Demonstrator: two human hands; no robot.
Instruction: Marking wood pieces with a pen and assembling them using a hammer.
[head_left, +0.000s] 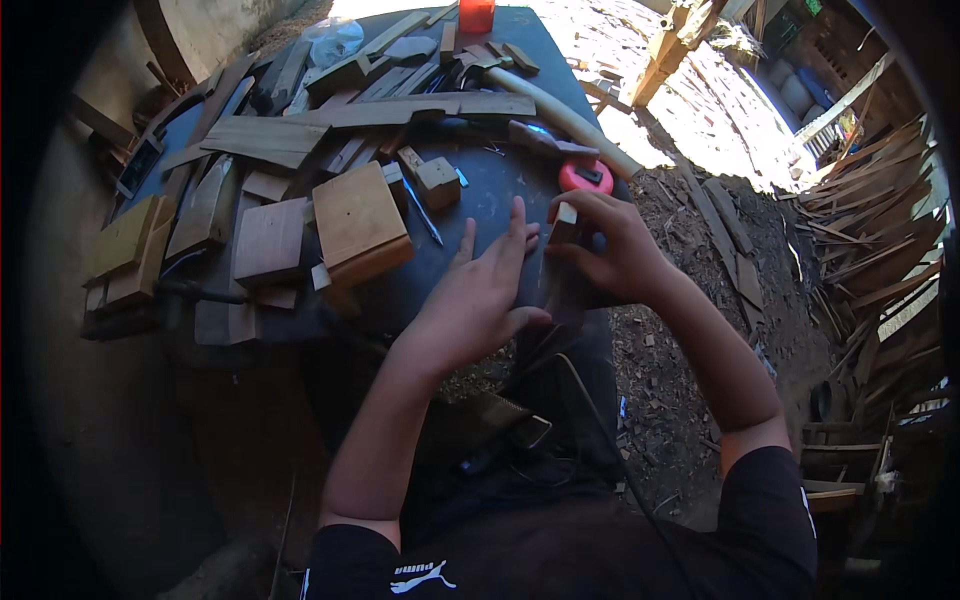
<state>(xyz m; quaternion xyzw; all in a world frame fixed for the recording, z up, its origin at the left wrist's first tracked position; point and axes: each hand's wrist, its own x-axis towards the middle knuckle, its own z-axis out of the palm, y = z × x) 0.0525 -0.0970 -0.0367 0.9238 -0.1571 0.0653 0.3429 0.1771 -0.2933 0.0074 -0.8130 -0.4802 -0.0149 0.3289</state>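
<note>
My left hand [480, 295] lies flat, fingers spread, pressing on a dark flat piece [545, 280] at the near edge of the dark worktable [480, 190]. My right hand [615, 250] is closed around a small light wooden block [566, 222], held upright against the dark piece beside the left fingertips. A red tape measure [586, 176] sits just beyond the right hand. A blue pen [424, 212] lies on the table left of my left hand.
Wooden blocks, among them a thick square one [358, 222], and several planks [270, 140] crowd the table's left and back. A pale hammer handle [560, 115] lies at the right rear, an orange container [476, 14] at the far edge. Scrap wood [870, 230] litters the ground at right.
</note>
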